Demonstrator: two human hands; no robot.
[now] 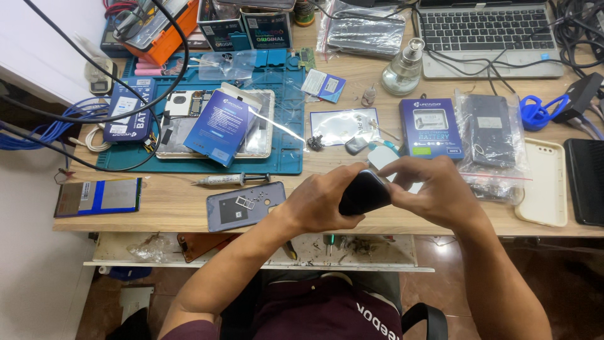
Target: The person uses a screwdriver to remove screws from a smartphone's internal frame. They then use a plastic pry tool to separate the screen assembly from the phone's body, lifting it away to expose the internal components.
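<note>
Phone (363,192) being gripped in both hands, left hand (321,204) wrapping it, right hand (431,189) pinching its end, above table (352,82) edge; risking slipping floorward, or knocking loose screws (255,184) off.

Dark phone (363,192) mostly under both hands; laptop (487,34), orange toolbox (167,28) cut off at top edge.

A blue battery box (431,128) with a clear window lies on the worktop (176,204) right of centre. Beside it sits a clear bag (489,135) holding a dark slab. On the teal mat (286,160), a blue booklet-like package (220,126) lies across a tray, with a dark blue battery pack (128,118) to its left. Two black boxes (245,28) stand at the back, near a silvery bag (365,31). A small blue-and-white packet (323,84) lies behind a flat clear sleeve (343,124).
</note>
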